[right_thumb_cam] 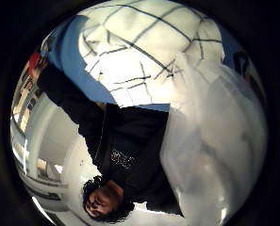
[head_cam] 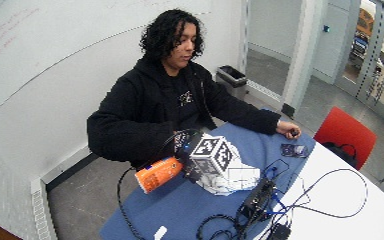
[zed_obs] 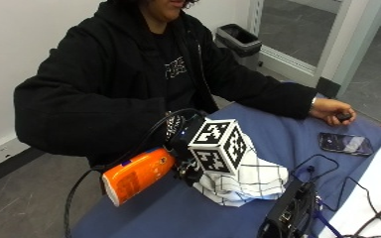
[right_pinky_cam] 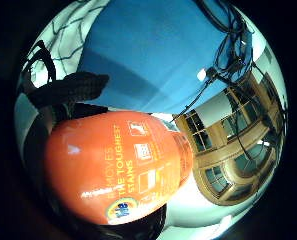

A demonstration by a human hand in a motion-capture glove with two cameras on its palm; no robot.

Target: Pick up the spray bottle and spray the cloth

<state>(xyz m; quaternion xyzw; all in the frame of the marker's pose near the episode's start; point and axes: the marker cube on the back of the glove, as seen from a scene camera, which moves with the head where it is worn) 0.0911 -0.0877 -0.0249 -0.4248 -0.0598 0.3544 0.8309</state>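
Observation:
My gloved right hand (zed_obs: 185, 171) grips the neck end of an orange spray bottle (zed_obs: 138, 174). The bottle lies almost level above the blue table (zed_obs: 177, 213), its base out past the table's near edge. Its sprayer end points at a white cloth with thin black checks (zed_obs: 253, 181), crumpled on the table right beside my hand. In the little finger side palm view the orange bottle (right_pinky_cam: 113, 165) fills the space close to the palm, with a gloved finger (right_pinky_cam: 73, 87) curled beside it. In the thumb side palm view the cloth (right_thumb_cam: 144, 52) lies just beyond the pale sprayer head (right_thumb_cam: 219, 141).
A black box (zed_obs: 286, 215) with cables sits past the cloth. A phone (zed_obs: 346, 144) lies farther along the table, near the bare left hand (zed_obs: 332, 110) resting at the edge. A white table (head_cam: 338, 200) adjoins the blue one; a red chair (head_cam: 345, 132) stands behind.

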